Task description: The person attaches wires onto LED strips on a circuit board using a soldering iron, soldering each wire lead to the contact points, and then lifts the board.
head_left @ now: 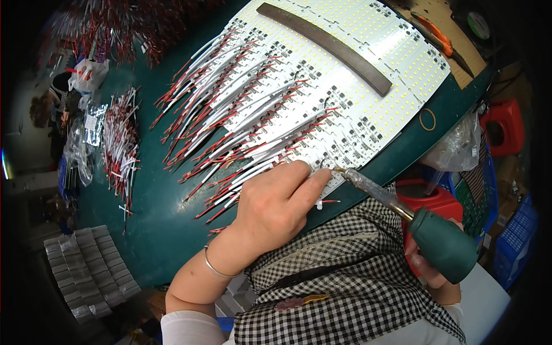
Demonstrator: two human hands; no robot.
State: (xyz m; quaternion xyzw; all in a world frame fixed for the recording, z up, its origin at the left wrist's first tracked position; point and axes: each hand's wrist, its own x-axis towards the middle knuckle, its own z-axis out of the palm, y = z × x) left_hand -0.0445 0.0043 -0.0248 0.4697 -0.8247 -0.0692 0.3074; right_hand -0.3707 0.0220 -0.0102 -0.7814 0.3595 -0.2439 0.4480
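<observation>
My right hand (428, 267) is closed around the green handle of a soldering iron (379, 195). The iron's tip meets the lower edge of a sheet of white LED circuit boards (328, 98), right beside my left fingertips. My left hand (275, 198) pinches there, apparently on a wire mostly hidden by the fingers. Rows of white wires (247, 123) with red ends lie across the boards' left part and hang over that side. A short white piece with a red end (320, 203) shows below my left fingers.
A dark curved bar (328, 46) lies across the boards. Loose wires (121, 144) are heaped on the green table (155, 230) at left, near plastic bags. Orange-handled pliers (434, 34) and a rubber band (427, 119) lie at right. Stacked grey pieces (89, 270) stand lower left; red stools and blue crates, lower right.
</observation>
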